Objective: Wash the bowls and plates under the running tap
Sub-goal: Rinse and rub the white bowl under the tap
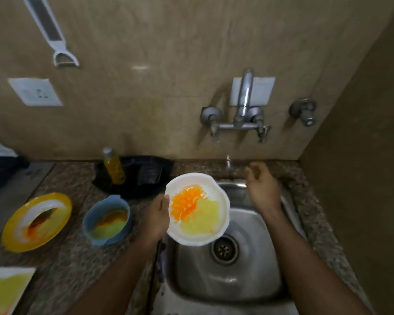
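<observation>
Our left hand [156,218] holds the white bowl [197,209] by its near-left rim, thumb hooked over the edge and the fingers hidden beneath, so the dish sits tilted with its orange and yellow smears facing up at us. We judge it is carried this way to bring it over the sink [255,226] without the residue spilling onto the counter [73,180]. Our right hand [261,186] hangs loose and holds nothing, fingers relaxed and slightly curled, just right of the bowl and past its far edge, reaching toward the tap [242,110] on the wall beyond it. Only a thin trickle [228,162] shows just left of that hand's fingertips, so we take it the water needs turning up before washing starts.

Left of our left hand, the blue bowl [107,220] sits near on the counter, the yellow plate [35,221] farther left, and a white square plate [7,289] nearer us at the corner, all dirty and waiting. Beyond our left hand stands the soap bottle [113,165] against a dark tray [146,171].
</observation>
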`<act>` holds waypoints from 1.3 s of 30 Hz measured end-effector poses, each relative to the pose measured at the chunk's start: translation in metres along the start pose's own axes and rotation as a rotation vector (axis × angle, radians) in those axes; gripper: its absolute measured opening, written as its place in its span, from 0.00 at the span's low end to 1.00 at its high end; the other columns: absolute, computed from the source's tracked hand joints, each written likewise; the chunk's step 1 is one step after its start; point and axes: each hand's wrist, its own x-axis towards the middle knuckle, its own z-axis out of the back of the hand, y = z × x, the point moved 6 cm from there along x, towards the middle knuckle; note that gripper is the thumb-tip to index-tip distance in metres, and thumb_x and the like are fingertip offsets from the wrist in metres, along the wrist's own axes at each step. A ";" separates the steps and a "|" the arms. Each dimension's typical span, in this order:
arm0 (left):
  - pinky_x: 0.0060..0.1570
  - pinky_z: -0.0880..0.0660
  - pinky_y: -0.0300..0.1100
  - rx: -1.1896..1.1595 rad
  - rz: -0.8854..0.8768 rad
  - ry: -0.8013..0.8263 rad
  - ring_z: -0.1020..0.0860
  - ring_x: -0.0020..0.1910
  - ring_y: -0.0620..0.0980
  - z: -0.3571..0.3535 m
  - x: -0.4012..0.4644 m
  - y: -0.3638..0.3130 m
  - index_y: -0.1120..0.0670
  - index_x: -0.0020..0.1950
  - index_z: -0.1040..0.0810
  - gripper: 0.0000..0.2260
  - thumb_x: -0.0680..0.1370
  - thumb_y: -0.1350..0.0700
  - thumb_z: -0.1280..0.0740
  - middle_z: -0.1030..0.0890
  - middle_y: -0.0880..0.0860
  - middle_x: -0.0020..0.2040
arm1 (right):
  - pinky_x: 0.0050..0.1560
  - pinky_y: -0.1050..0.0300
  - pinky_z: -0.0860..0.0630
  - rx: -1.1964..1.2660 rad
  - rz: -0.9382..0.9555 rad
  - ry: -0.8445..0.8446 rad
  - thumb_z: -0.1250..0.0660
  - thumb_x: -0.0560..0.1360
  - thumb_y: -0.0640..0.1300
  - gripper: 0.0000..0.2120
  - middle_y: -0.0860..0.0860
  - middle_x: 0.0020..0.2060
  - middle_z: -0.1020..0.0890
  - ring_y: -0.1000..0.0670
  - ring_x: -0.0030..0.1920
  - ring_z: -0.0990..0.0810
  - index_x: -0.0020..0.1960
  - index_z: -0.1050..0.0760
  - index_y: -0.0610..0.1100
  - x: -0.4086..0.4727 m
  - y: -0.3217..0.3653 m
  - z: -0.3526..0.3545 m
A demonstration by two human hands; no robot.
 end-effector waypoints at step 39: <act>0.46 0.23 0.49 -0.085 -0.059 0.172 0.20 0.43 0.52 -0.064 0.052 -0.043 0.48 0.45 0.24 0.14 0.84 0.48 0.46 0.19 0.52 0.42 | 0.31 0.58 0.38 0.010 0.030 -0.206 0.47 0.83 0.51 0.12 0.53 0.38 0.23 0.51 0.36 0.26 0.56 0.30 0.45 0.081 0.032 0.019</act>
